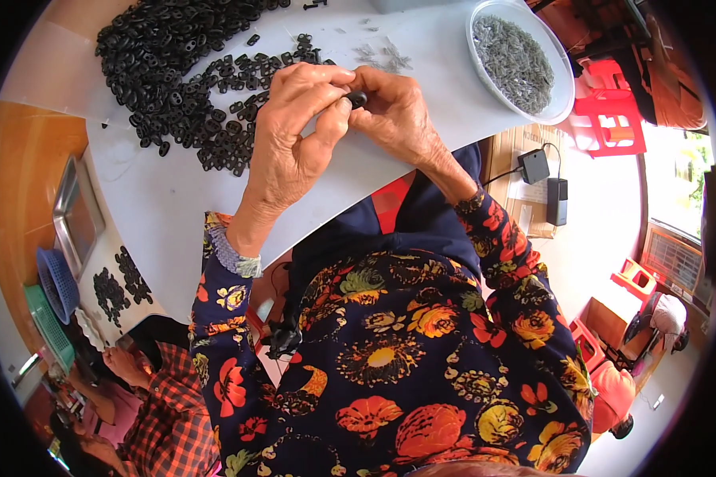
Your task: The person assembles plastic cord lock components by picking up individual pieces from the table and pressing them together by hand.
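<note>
Left hand and right hand meet, both pinching small black piece between fingertips, above tabletop. Possible fault: slip, if pinch loosens on so little surface; dropped piece could get lost among black parts heaped left of hands. Piece appears smooth, rounded, slightly glossy; remainder hidden by fingers.
</note>
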